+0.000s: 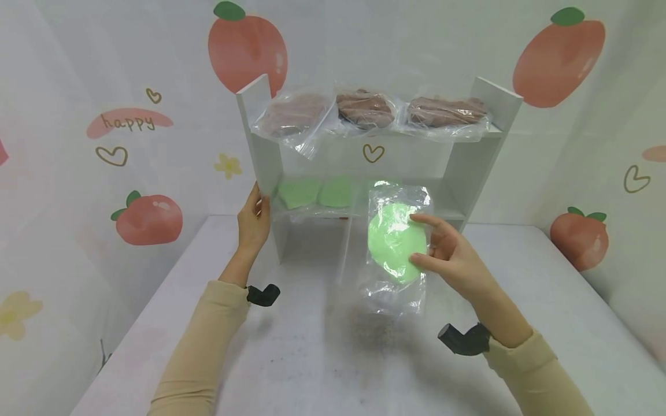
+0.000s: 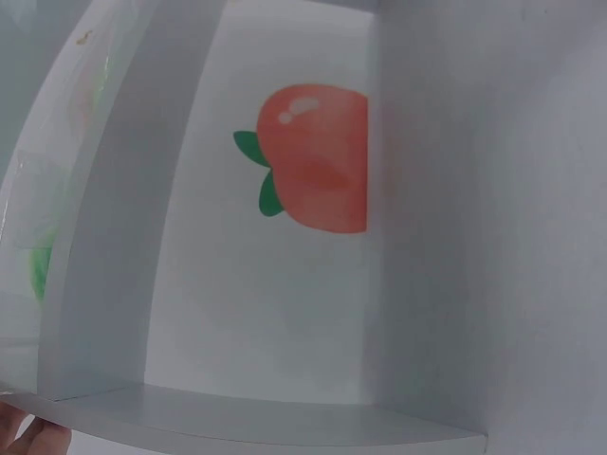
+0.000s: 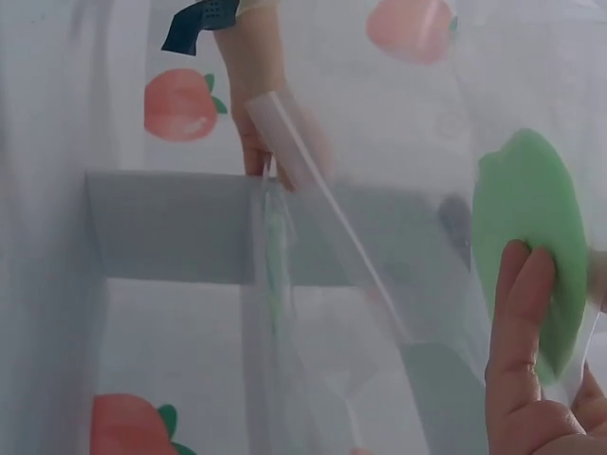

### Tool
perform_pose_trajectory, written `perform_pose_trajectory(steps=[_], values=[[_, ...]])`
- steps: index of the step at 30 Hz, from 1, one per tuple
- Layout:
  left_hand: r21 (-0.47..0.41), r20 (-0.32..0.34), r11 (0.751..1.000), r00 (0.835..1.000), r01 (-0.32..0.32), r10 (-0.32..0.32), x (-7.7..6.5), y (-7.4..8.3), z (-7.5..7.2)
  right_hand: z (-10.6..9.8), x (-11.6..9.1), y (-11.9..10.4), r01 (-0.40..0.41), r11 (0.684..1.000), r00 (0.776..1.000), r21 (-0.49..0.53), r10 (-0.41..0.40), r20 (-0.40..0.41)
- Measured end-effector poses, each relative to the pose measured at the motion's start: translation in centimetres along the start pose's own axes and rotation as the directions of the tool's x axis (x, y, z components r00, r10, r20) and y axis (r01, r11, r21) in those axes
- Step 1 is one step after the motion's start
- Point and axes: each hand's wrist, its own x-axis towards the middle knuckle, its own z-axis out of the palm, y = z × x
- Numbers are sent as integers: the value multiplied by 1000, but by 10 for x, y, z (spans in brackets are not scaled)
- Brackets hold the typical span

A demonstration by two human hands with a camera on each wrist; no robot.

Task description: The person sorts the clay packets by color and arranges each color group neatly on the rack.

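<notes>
My right hand [image 1: 452,260] pinches a clear plastic bag [image 1: 398,297] holding a flat, rounded light-green piece [image 1: 395,242], upright in front of the shelf. In the right wrist view its fingers [image 3: 517,332] press on the green piece through the plastic. At the left side of the white shelf unit [image 1: 484,156], my left hand [image 1: 252,225] rests its fingers against the outside of the side panel. Bagged green pieces [image 1: 335,193] lie on the middle shelf board, partly hidden behind the held bag.
Three clear bags stand along the top board: one with a pinkish-brown content [image 1: 293,112], two with darker brown lumps [image 1: 366,110]. The unit stands on a white table [image 1: 291,358] before a fruit-printed wall cloth [image 1: 182,58].
</notes>
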Motion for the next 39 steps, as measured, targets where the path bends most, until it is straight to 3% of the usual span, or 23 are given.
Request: perform_pose_trajectory(steps=[4, 9, 15, 22, 29, 32, 34, 39], values=[[-4, -3, 1000, 1000, -3, 3, 0, 0, 0, -4, -2, -2, -30, 999, 997, 36, 32, -71], [-10, -19, 999, 999, -40, 39, 1, -2, 1, -9, -5, -6, -5, 997, 987, 81, 18, -157], [-13, -24, 999, 998, -53, 53, 1, -3, 2, -14, -8, -11, 90, 976, 964, 200, -35, -264], [-26, -12, 999, 999, -36, 35, 1, 0, 0, -18, -12, -18, 187, 952, 919, 242, -82, -385], [-17, 16, 1000, 1000, -9, 9, -8, 30, -5, -23, -14, -22, 245, 942, 879, 231, -115, -463], [-7, 15, 1000, 1000, -8, 8, -10, 34, -5, -25, -14, -23, 219, 958, 864, 185, -103, -493], [-14, 11, 1000, 1000, -8, 8, -8, 27, -4, -26, -13, -22, 178, 973, 861, 147, -82, -502], [-23, -2, 1000, 1000, -9, 9, 0, 2, 0, -29, -9, -19, 45, 998, 885, 43, -20, -465]])
